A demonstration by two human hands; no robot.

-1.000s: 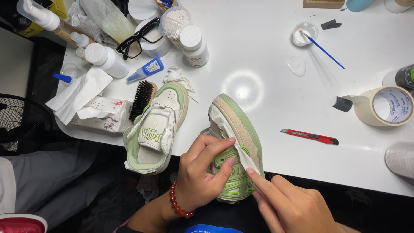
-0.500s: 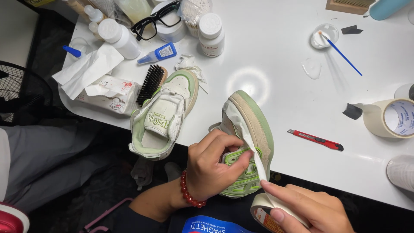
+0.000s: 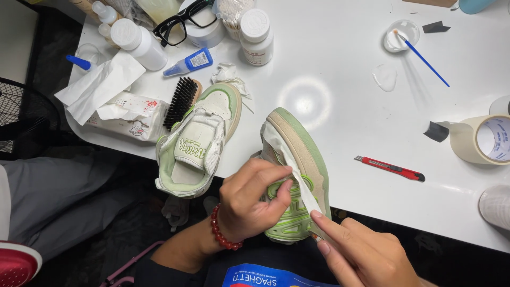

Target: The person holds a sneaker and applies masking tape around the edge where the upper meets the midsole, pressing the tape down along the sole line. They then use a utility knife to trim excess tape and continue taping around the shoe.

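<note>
A green and cream sneaker [image 3: 300, 159] lies on its side at the white table's near edge, sole rim up. My left hand [image 3: 249, 202], with a red bead bracelet on the wrist, grips its upper. A strip of pale masking tape [image 3: 292, 165] runs along the seam between upper and sole. My right hand [image 3: 361, 252] presses the lower end of that strip with its fingertips. The matching sneaker [image 3: 199, 141] rests upright just left, hanging over the table edge.
On the white table [image 3: 340, 106]: a black brush [image 3: 180, 102], tissue pack [image 3: 125, 114], blue glue tube [image 3: 188, 62], white bottles [image 3: 255, 29], black glasses [image 3: 186, 18], red box cutter [image 3: 390, 168], masking tape roll [image 3: 481, 139], dish with blue brush [image 3: 404, 36].
My right hand has come up from below the sneaker and now presses the tape strip's lower end. The view has shifted slightly; the left hand keeps its grip.
</note>
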